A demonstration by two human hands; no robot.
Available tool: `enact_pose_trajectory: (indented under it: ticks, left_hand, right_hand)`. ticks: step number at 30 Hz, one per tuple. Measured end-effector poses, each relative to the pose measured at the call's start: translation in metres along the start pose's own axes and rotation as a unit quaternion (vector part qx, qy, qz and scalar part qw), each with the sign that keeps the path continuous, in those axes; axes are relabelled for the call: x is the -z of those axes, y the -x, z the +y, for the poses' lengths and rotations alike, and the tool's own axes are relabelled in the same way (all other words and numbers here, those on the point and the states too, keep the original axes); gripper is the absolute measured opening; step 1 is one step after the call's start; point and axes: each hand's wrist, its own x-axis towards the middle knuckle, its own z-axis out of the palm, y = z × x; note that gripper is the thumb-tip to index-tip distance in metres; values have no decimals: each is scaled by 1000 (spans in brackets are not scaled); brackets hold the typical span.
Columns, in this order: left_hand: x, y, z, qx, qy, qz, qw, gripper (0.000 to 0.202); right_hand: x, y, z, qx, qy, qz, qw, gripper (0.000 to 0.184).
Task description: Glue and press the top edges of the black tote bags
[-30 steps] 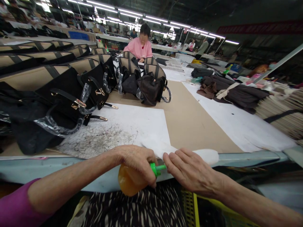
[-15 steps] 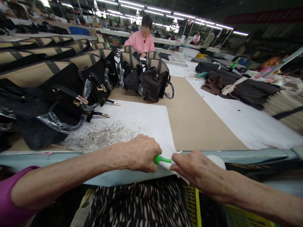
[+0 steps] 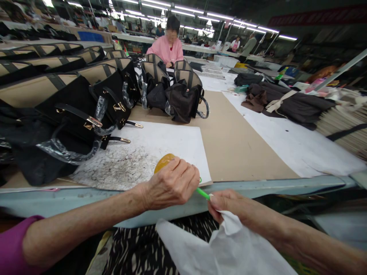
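At the centre of the frame, just over the near edge of the worktop (image 3: 258, 186), the left hand (image 3: 175, 182) was clenched round a squeeze bottle (image 3: 163, 162), whose amber end showed beyond the knuckles while most of its body was hidden by the fingers. Its green nozzle (image 3: 203, 193) slanted down toward the lower right, and its tip met the right hand (image 3: 226, 202), which pinched a white cloth (image 3: 229, 248) there between thumb and fingers (whether fabric or paper, I could not tell). The cloth hung from that grip into the bottom centre of the frame, in front of a black-and-cream patterned garment (image 3: 129, 248). Behind the left hand lay a white sheet (image 3: 177, 141), smudged dark on its left part, with a tan board (image 3: 229, 133) beside it at right of centre. Black bags (image 3: 185, 101) with gold fittings and plastic-wrapped handles crowded the left and upper centre. Beyond them, at upper centre, a person in pink (image 3: 164, 49) bent over the worktop. Folded dark fabric (image 3: 301, 103) lay at the right, near a strapped beige stack (image 3: 344, 124).
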Motion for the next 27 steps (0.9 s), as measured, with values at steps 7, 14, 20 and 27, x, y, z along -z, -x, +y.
enact_pose_trajectory:
  ticks: [7, 14, 20, 27]
  left_hand:
    - [1, -10, 3, 86, 157, -144, 973, 8]
    - [21, -15, -16, 172, 462, -359, 793, 7]
    - [8, -11, -29, 110, 679, -448, 572, 19]
    - [11, -11, -24, 94, 693, -465, 543, 15]
  right_hand:
    - [8, 0, -5, 116, 513, 128, 841, 24]
    - [8, 6, -5, 257, 748, 120, 600, 15]
    - [5, 13, -19, 360, 811, 134, 442, 20]
    - [2, 19, -11, 291, 668, 72, 681, 25]
